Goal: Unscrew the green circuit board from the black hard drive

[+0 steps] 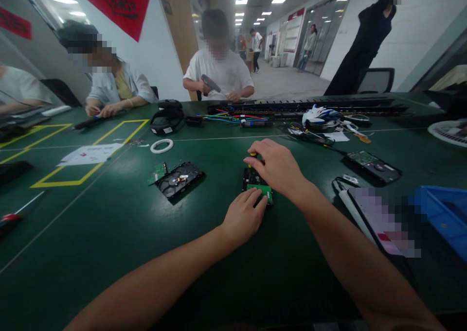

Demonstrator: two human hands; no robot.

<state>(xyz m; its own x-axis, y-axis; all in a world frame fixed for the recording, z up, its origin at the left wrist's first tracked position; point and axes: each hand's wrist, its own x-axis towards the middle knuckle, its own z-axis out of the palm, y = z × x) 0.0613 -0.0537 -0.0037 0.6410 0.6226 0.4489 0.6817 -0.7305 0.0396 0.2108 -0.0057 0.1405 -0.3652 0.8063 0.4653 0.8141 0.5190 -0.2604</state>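
My right hand is closed around a small yellow screwdriver, which stands upright over a black hard drive. A green circuit board lies on the near end of that drive. My left hand rests its fingertips on the board and the drive's near edge, fingers spread a little. The screwdriver's tip cannot be made out clearly. To the left, another black drive lies on the table with a small green board at its corner.
On the green table are a white ring, papers, another drive, a phone, a blue bin and a red screwdriver. Gloves and cables lie beyond. People sit across the table.
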